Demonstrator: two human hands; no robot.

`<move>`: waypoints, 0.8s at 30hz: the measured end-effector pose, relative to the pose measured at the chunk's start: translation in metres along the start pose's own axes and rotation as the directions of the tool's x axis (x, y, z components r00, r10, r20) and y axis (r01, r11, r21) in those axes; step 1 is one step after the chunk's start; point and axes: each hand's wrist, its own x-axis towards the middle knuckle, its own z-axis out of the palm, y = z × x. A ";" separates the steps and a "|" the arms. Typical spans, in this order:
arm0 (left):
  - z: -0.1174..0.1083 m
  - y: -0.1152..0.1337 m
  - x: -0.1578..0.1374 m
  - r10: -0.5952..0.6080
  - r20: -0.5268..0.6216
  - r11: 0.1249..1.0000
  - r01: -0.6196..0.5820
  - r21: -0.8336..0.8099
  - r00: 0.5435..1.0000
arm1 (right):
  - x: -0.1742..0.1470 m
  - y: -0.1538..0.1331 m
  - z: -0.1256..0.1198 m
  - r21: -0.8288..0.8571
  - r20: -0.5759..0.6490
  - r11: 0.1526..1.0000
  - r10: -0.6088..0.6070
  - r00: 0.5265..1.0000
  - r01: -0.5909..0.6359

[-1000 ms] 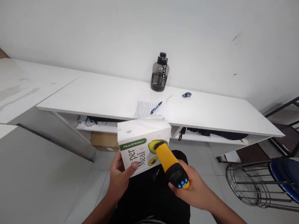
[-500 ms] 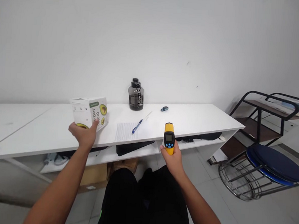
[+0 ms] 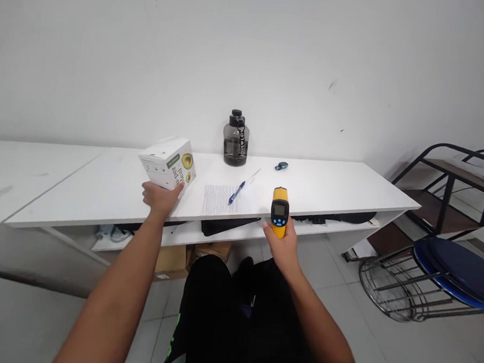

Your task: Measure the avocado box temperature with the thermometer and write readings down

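My left hand [image 3: 163, 199] grips the lower near corner of a white cardboard box [image 3: 160, 170] printed with avocados, tilted over the left part of the white table [image 3: 112, 194]. Whether the box touches the tabletop I cannot tell. In front of the table edge, my right hand [image 3: 284, 245] is wrapped round the handle of a yellow and black infrared thermometer [image 3: 280, 212], its small screen and blue buttons facing me. Between the hands a printed sheet of paper [image 3: 216, 200] lies flat, with a blue pen [image 3: 237, 193] on it.
A dark translucent water bottle [image 3: 235, 139] stands near the wall, and a small dark key fob [image 3: 282, 166] lies right of it. Black bags [image 3: 226, 226] rest on the shelf below. Stacked blue stools [image 3: 459, 271] and a dark-framed rack [image 3: 444, 190] stand at the right.
The camera view has shifted, so the table sits higher and further right. The box has turned and tipped in my left hand, showing more of its top. My right hand still holds the thermometer.
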 end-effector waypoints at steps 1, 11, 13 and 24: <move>0.000 0.000 0.000 0.008 -0.002 1.000 -0.008 -0.006 1.000 | -0.001 0.000 0.001 0.008 0.004 1.000 -0.001 1.000 0.001; 0.004 -0.006 0.003 0.039 -0.025 0.999 -0.039 -0.010 0.999 | -0.009 0.012 -0.002 -0.021 0.003 1.000 0.021 1.000 -0.021; 0.003 -0.005 0.001 0.038 -0.031 0.999 -0.038 0.001 0.999 | -0.007 0.024 -0.002 -0.041 -0.015 0.999 0.013 1.000 -0.014; 0.016 0.000 -0.014 0.183 -0.070 0.972 -0.170 0.162 0.981 | 0.108 0.074 0.016 -0.517 0.079 0.828 -0.205 0.976 0.216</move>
